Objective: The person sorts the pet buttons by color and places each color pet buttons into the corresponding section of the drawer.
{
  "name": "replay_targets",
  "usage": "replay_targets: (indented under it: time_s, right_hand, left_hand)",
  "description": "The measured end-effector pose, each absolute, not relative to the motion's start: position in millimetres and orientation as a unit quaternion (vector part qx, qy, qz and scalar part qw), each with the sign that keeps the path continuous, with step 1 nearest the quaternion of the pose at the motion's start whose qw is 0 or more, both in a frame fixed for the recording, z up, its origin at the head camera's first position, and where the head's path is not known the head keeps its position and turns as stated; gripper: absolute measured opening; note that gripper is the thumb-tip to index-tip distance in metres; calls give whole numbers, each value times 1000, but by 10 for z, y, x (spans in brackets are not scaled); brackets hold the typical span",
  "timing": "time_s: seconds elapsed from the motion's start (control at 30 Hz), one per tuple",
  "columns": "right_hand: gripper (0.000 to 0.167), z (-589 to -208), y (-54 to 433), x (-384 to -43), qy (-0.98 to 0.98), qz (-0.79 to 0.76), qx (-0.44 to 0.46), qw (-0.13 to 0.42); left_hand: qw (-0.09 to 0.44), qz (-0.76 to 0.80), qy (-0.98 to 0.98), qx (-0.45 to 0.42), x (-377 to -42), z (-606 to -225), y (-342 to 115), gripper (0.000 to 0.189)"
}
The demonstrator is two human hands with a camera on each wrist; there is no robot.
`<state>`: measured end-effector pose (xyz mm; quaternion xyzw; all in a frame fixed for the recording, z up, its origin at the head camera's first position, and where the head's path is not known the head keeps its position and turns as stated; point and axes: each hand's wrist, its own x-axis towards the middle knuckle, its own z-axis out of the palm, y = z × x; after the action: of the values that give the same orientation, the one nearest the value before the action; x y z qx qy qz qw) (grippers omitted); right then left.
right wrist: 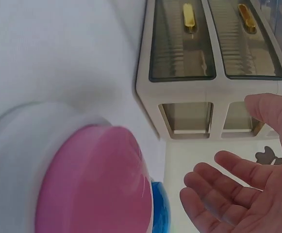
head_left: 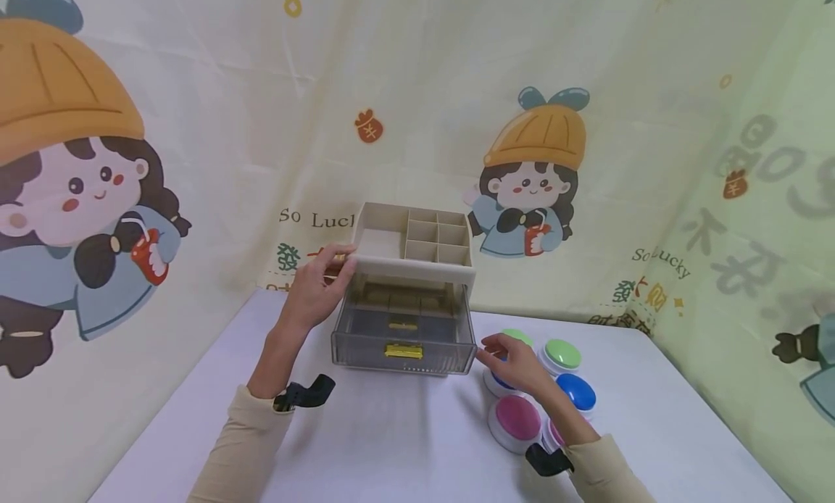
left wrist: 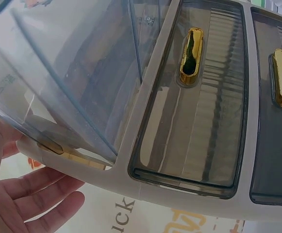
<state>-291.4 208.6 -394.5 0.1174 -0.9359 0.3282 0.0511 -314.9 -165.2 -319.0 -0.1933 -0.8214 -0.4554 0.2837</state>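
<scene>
A beige desktop drawer organizer [head_left: 414, 271] with a divided top tray stands in front of me. Its uppermost clear drawer [head_left: 433, 354] with a gold handle [head_left: 403, 351] is pulled out. Below it, two smoky drawers [left wrist: 199, 131] are closed in the left wrist view. My left hand [head_left: 317, 289] touches the organizer's upper left corner, with fingers extended along its side. My right hand [head_left: 515, 362] hovers by the drawer's right front corner, fingers loosely spread and holding nothing. Under and beside it are round push buttons with white bases, including a pink one [head_left: 518, 417].
More buttons stand in the cluster to the right: a blue one [head_left: 576, 392] and a green one [head_left: 563, 354]. The white table [head_left: 365, 445] ends against a printed cloth backdrop [head_left: 417, 90] behind and at the sides.
</scene>
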Motion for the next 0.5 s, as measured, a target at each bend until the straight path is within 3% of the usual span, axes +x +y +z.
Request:
replay_targets:
  time_s: [0.5]
  right_hand:
    - [56, -3967, 2230, -3086, -954, 290, 57, 44]
  left_hand:
    - [283, -455, -821, -194, -3145, -3168, -1656, 37]
